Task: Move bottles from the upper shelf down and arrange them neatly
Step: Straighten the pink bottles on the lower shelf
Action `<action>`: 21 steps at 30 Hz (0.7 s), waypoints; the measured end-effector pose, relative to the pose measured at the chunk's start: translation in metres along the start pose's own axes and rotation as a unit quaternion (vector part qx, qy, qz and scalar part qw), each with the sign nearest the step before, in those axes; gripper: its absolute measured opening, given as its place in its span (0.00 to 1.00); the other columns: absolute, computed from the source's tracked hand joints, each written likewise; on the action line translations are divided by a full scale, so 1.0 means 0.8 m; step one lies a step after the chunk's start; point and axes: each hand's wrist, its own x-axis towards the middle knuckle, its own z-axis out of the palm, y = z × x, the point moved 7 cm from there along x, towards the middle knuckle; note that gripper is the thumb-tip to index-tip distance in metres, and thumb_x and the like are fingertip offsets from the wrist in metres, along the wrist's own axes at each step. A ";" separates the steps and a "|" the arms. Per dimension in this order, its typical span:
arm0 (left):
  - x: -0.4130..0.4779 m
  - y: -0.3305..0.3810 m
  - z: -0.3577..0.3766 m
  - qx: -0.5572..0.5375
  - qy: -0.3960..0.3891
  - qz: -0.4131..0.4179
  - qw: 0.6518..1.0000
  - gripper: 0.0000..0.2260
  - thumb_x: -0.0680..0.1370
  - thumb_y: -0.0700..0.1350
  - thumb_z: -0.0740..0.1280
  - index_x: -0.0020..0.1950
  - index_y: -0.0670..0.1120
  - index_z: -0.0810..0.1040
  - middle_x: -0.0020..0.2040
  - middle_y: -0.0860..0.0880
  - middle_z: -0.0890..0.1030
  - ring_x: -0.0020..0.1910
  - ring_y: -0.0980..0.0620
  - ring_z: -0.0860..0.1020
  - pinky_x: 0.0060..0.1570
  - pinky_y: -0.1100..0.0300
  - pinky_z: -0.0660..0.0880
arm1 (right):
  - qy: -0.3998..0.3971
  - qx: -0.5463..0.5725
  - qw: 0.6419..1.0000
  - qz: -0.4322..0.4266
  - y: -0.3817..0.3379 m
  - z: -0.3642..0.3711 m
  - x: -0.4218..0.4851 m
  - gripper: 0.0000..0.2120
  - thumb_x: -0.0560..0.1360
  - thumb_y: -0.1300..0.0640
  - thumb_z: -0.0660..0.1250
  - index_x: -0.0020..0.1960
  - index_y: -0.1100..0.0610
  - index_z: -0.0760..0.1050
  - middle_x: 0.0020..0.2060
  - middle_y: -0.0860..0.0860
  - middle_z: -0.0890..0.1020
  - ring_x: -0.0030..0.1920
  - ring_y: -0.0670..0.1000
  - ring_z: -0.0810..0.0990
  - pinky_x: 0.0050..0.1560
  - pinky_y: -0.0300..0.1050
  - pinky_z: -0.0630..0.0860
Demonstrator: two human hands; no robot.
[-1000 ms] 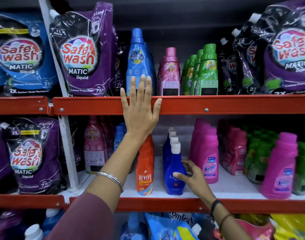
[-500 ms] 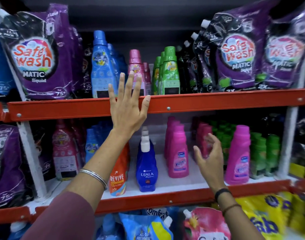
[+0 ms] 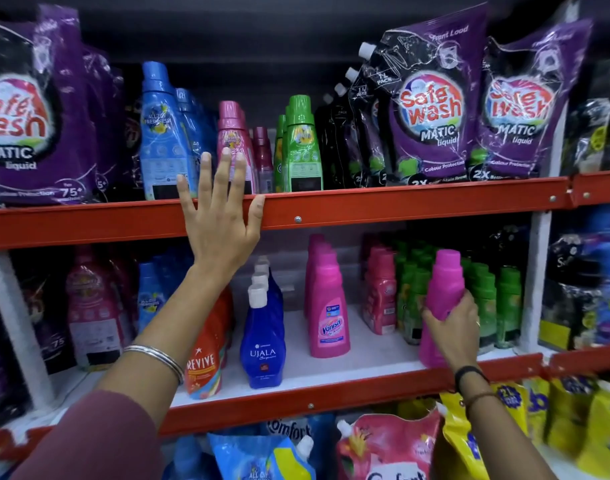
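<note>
My left hand (image 3: 218, 216) lies flat and open against the orange front rail of the upper shelf (image 3: 400, 206), fingers spread in front of a blue bottle (image 3: 161, 133) and a pink bottle (image 3: 232, 140). A green bottle (image 3: 301, 143) stands to their right on that shelf. My right hand (image 3: 452, 327) grips a plain pink bottle (image 3: 443, 292) standing at the front right of the lower shelf (image 3: 331, 375). A pink Vanish bottle (image 3: 327, 306), a blue Ujala bottle (image 3: 262, 341) and an orange Revive bottle (image 3: 206, 358) stand in rows to its left.
Purple Safe Wash pouches (image 3: 431, 109) fill both ends of the upper shelf. Rows of red-pink bottles (image 3: 379, 292) and green bottles (image 3: 487, 299) crowd behind my right hand. A white upright post (image 3: 535, 282) bounds the lower shelf on the right. Refill pouches (image 3: 383, 448) sit below.
My right hand moved right along the lower shelf, from beside the blue Ujala bottle, and closed on the plain pink bottle. My left hand stayed on the rail. The view shifted right.
</note>
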 end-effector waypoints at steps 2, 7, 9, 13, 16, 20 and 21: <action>0.000 0.000 0.000 0.001 0.004 0.003 1.000 0.27 0.82 0.59 0.48 0.78 0.48 0.57 0.79 0.47 0.59 0.78 0.45 0.53 0.74 0.42 0.41 | 0.002 -0.006 1.000 0.001 0.003 -0.002 0.001 0.36 0.68 0.52 0.74 0.67 0.65 0.62 0.59 0.67 0.73 0.58 0.68 0.75 0.52 0.61 0.74; 0.000 0.000 0.002 0.007 0.009 0.002 1.000 0.27 0.82 0.60 0.46 0.78 0.48 0.56 0.79 0.46 0.57 0.78 0.46 0.53 0.74 0.42 0.42 | 0.007 -0.059 0.997 -0.056 -0.017 -0.005 -0.009 0.36 0.63 0.50 0.78 0.62 0.64 0.66 0.54 0.65 0.76 0.52 0.67 0.77 0.46 0.59 0.76; -0.001 0.000 0.002 0.008 0.012 0.002 1.000 0.27 0.83 0.60 0.46 0.78 0.48 0.56 0.79 0.46 0.57 0.78 0.46 0.52 0.74 0.42 0.42 | 0.014 -0.063 0.996 -0.065 -0.033 -0.006 -0.022 0.36 0.62 0.45 0.78 0.60 0.63 0.67 0.52 0.63 0.77 0.51 0.65 0.78 0.43 0.57 0.75; -0.001 0.000 0.002 -0.001 0.014 0.003 1.000 0.27 0.83 0.60 0.46 0.78 0.48 0.57 0.79 0.46 0.58 0.78 0.45 0.53 0.73 0.40 0.44 | 0.009 -0.062 0.996 -0.068 -0.079 0.005 -0.050 0.37 0.60 0.39 0.77 0.56 0.61 0.66 0.51 0.60 0.78 0.50 0.63 0.80 0.42 0.55 0.76; -0.001 -0.002 0.003 0.005 0.012 0.004 1.000 0.28 0.83 0.61 0.45 0.78 0.48 0.57 0.78 0.45 0.59 0.78 0.44 0.54 0.73 0.40 0.46 | -0.016 -0.052 0.996 -0.077 -0.112 0.027 -0.070 0.36 0.60 0.38 0.76 0.54 0.61 0.66 0.49 0.59 0.78 0.48 0.61 0.80 0.39 0.49 0.69; 0.000 -0.004 0.005 0.014 0.018 0.009 1.000 0.26 0.83 0.60 0.47 0.78 0.49 0.58 0.78 0.45 0.60 0.77 0.43 0.56 0.72 0.37 0.50 | -0.052 -0.057 0.993 -0.084 -0.141 0.060 -0.093 0.37 0.61 0.37 0.75 0.55 0.60 0.64 0.49 0.57 0.77 0.49 0.60 0.79 0.39 0.46 0.65; 0.000 -0.004 0.005 0.015 0.020 0.011 1.000 0.26 0.83 0.60 0.47 0.78 0.49 0.59 0.78 0.45 0.61 0.77 0.42 0.56 0.72 0.37 0.51 | -0.059 -0.062 0.993 -0.085 -0.145 0.069 -0.098 0.36 0.61 0.37 0.75 0.55 0.60 0.64 0.49 0.57 0.77 0.49 0.60 0.79 0.39 0.46 0.65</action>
